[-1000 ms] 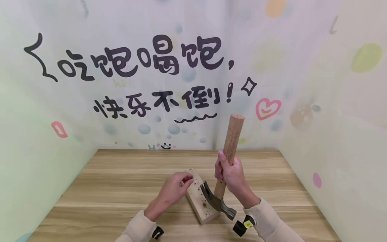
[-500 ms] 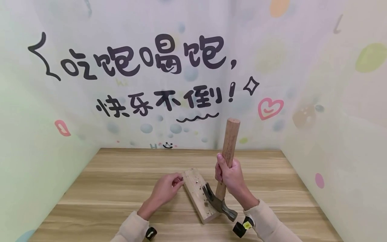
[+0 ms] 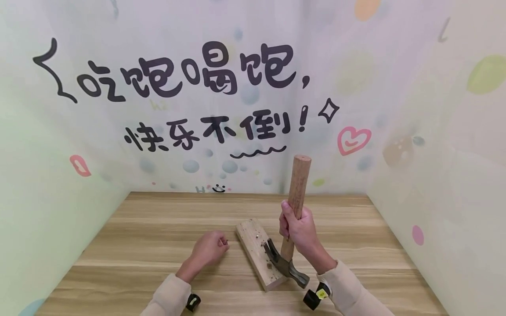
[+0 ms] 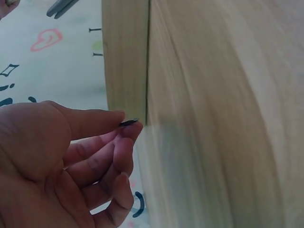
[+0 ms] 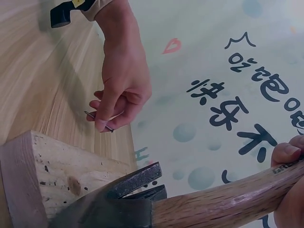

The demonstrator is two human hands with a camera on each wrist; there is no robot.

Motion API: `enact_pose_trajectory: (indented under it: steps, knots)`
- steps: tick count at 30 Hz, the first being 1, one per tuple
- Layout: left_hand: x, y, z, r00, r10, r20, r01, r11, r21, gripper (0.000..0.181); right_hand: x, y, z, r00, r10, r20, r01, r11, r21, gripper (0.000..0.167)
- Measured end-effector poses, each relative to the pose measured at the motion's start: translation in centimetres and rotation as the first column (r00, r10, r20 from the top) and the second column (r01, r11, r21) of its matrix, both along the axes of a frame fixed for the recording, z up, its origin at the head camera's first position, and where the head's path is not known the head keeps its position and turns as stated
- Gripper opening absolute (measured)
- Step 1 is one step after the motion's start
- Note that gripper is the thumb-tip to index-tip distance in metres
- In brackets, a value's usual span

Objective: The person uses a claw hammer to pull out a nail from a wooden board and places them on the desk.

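Note:
Between thumb and forefinger, my left hand (image 3: 208, 249) pinches a small dark nail (image 5: 99, 121), seen across its fingertips in the right wrist view. That hand is left of a pale wooden block (image 3: 258, 256), not touching it. My right hand (image 3: 300, 226) grips the wooden handle of a claw hammer (image 3: 299, 184), handle end up and metal head down over the block's right side. Dark holes and specks mark the block's top. In the left wrist view two nails (image 4: 96, 30) stick out of the side of the block (image 4: 126, 61).
The wood-grain table (image 3: 158, 219) lies under the block. Printed cloth walls (image 3: 221, 26) with black lettering stand behind it and on both sides. Each wrist wears a black device (image 3: 312, 299).
My left hand has moved left and slightly down, away from the block's far end. The hammer handle leans a little more upright; the right hand has barely moved.

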State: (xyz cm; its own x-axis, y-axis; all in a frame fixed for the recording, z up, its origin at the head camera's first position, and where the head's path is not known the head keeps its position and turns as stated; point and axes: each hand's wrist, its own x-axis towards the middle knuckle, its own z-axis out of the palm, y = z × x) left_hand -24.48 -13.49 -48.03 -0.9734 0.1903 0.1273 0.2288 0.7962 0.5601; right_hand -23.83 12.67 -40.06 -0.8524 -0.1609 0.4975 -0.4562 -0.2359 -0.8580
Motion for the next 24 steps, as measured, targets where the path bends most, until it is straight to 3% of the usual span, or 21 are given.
enact_pose_trajectory:
  steps: [7, 15, 24]
  knots:
    - [-0.18, -0.33, -0.65, 0.997, 0.069, 0.021, -0.067, 0.995, -0.068, 0.024, 0.01, -0.08, -0.04, 1.000, 0.009, 0.012, -0.009, 1.000, 0.024, 0.044]
    - [-0.12, -0.43, -1.02, 0.996, 0.086, -0.015, -0.087, 0.993, -0.076, 0.029, -0.04, -0.06, -0.12, 1.000, 0.022, 0.012, -0.022, 0.999, 0.036, 0.043]
    - [0.25, -0.41, -0.91, 0.994, 0.110, 0.002, -0.109, 0.989, -0.098, 0.026, 0.05, -0.19, -0.24, 0.999, 0.034, -0.014, -0.033, 0.999, 0.038, 0.039]
